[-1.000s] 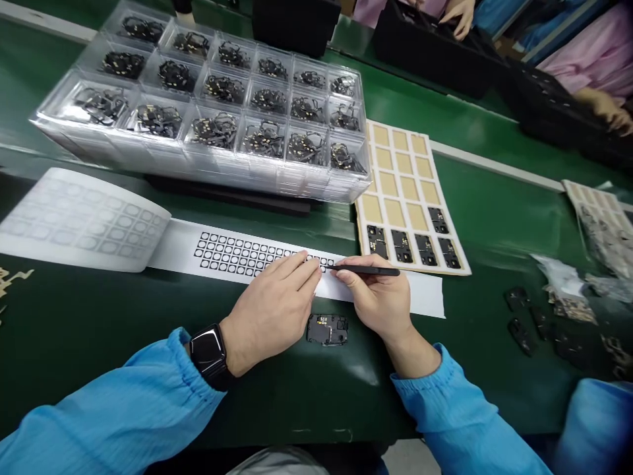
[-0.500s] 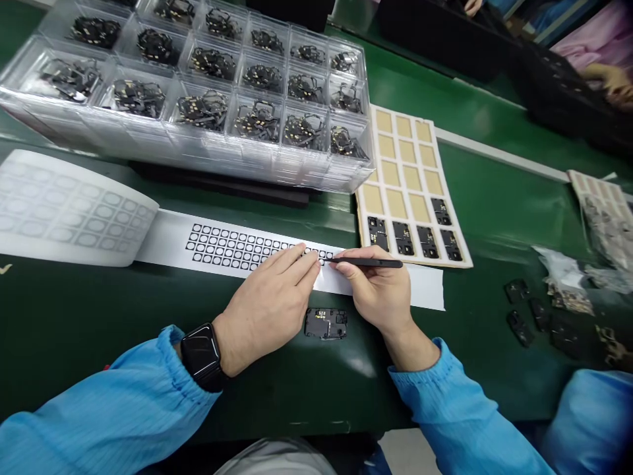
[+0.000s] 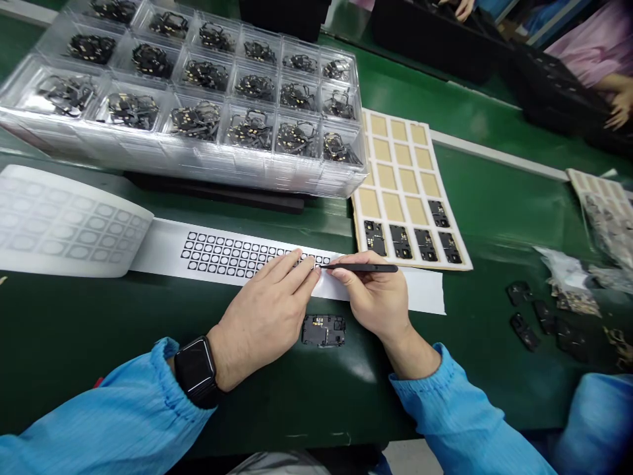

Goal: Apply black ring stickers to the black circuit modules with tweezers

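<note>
Now | right hand pinches tweezers | long axis crosswise, tip leftward | left hand flat on strip

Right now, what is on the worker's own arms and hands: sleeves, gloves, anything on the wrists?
Both arms wear bright blue, thin, crinkled fabric sleeves, left sleeve and right sleeve, each with a gathered cuff. The left wrist carries a black rounded-rectangular smartwatch on a black band. The left hand and right hand are bare: no gloves.
</note>
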Demonstrator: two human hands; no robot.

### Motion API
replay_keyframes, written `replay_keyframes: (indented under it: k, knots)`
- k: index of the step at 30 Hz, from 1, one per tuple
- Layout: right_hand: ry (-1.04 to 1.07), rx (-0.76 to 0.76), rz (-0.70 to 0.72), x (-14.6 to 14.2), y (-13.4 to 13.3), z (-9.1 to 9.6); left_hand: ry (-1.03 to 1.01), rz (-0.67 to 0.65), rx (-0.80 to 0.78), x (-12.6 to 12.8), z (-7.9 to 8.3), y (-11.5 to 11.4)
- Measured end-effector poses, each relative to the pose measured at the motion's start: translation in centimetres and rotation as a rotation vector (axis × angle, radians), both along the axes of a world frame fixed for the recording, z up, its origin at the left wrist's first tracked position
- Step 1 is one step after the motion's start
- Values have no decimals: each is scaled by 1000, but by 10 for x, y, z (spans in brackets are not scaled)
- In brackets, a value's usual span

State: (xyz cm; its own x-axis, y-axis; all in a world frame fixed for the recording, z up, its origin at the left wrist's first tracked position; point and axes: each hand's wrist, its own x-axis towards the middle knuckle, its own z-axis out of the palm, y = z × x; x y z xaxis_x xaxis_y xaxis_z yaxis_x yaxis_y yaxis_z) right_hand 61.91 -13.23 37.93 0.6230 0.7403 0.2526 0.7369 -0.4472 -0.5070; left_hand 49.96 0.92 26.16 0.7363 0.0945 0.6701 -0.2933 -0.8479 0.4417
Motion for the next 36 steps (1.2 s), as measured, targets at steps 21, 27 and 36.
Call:
replay_keyframes:
  k: [21,27,36]
  knots:
    - [40,88,14,1,0,2,9,-57,-59,0,1,3]
    - [65,136,33,-12,0,5,-9,-65,-44,1,0,7]
    - [343,151,-197,-26,-49,22,-164,-184,-74,-21,8,1]
